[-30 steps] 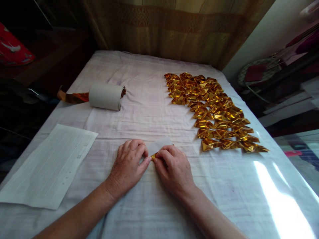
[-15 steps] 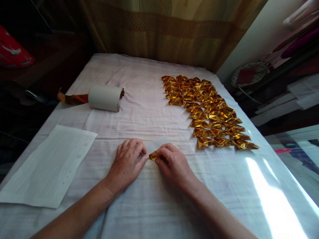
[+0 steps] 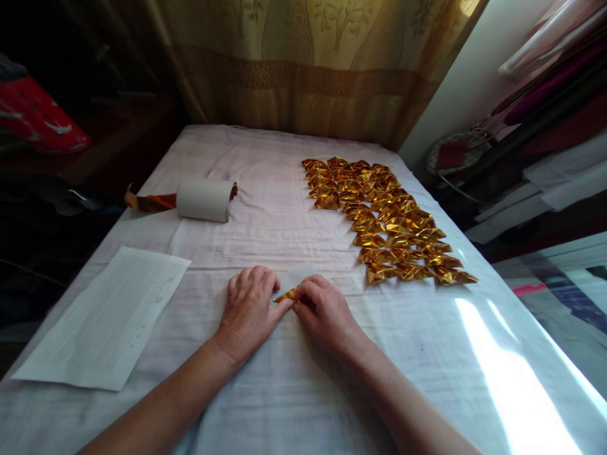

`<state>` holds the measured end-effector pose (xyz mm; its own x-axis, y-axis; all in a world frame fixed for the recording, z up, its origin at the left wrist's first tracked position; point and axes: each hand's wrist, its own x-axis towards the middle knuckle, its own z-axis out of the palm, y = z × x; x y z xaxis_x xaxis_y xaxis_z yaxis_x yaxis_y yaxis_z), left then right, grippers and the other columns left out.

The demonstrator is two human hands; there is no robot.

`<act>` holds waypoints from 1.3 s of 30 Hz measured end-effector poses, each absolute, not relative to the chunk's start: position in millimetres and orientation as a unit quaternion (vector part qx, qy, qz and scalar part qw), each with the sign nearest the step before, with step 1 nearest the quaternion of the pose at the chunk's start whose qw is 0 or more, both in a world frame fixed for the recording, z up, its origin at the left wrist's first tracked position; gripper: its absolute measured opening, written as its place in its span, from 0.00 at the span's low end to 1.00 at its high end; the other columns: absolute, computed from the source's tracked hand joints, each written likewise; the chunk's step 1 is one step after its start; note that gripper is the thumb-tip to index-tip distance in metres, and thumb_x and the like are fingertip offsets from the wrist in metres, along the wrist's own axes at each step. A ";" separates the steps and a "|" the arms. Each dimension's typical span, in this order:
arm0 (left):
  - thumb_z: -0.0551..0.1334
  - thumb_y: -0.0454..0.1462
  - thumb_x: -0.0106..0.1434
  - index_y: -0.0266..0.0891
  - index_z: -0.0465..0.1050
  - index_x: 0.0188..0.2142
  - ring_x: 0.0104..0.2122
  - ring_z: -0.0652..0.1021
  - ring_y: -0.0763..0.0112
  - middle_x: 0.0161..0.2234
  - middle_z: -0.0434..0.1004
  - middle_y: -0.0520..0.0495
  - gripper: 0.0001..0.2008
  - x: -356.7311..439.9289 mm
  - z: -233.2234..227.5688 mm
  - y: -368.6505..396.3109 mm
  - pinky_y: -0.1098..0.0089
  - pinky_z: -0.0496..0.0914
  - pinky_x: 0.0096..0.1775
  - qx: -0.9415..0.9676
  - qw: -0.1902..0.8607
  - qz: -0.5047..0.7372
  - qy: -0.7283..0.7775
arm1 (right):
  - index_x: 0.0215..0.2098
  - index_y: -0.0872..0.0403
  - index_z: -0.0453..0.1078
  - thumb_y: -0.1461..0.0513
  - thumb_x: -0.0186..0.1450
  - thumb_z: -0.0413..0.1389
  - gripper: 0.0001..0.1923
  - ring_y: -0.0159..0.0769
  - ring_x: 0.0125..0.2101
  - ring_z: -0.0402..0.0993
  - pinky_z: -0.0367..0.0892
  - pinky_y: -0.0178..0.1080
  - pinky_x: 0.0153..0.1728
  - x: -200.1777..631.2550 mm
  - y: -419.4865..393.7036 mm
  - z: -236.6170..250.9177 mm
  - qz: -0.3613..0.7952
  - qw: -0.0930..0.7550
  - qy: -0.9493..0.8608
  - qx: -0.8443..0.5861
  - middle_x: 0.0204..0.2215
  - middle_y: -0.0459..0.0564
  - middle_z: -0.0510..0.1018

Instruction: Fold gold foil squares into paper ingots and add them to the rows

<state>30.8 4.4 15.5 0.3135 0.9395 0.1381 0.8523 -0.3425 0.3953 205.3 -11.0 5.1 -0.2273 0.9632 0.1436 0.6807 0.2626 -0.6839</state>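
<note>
My left hand (image 3: 250, 302) and my right hand (image 3: 324, 309) meet at the middle of the table, fingertips pinching a small piece of gold foil paper (image 3: 287, 294) whose white back sticks out behind them. Both hands press it flat against the white cloth (image 3: 284, 392). To the right lie several folded gold foil pieces (image 3: 384, 221) in overlapping rows, apart from my hands.
A white roll of foil (image 3: 203, 199) with a gold strip trailing left lies at the far left. A white printed sheet (image 3: 109, 316) lies at the near left. A curtain (image 3: 303, 69) hangs behind the table; shelves with clutter stand at the right.
The view has tilted up a little, so everything sits lower in the picture. My fingers have shifted slightly on the foil piece; the gold part shows a bit more.
</note>
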 end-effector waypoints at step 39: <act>0.61 0.38 0.68 0.43 0.75 0.37 0.36 0.73 0.68 0.30 0.76 0.52 0.04 20.8 15.8 8.6 0.61 0.63 0.46 0.913 0.000 0.220 0.343 | 0.33 0.51 0.75 0.72 0.57 0.56 0.12 0.36 0.38 0.75 0.69 0.38 0.40 208.0 -14.6 -2.0 0.243 0.371 -0.746 -0.498 0.36 0.48 0.78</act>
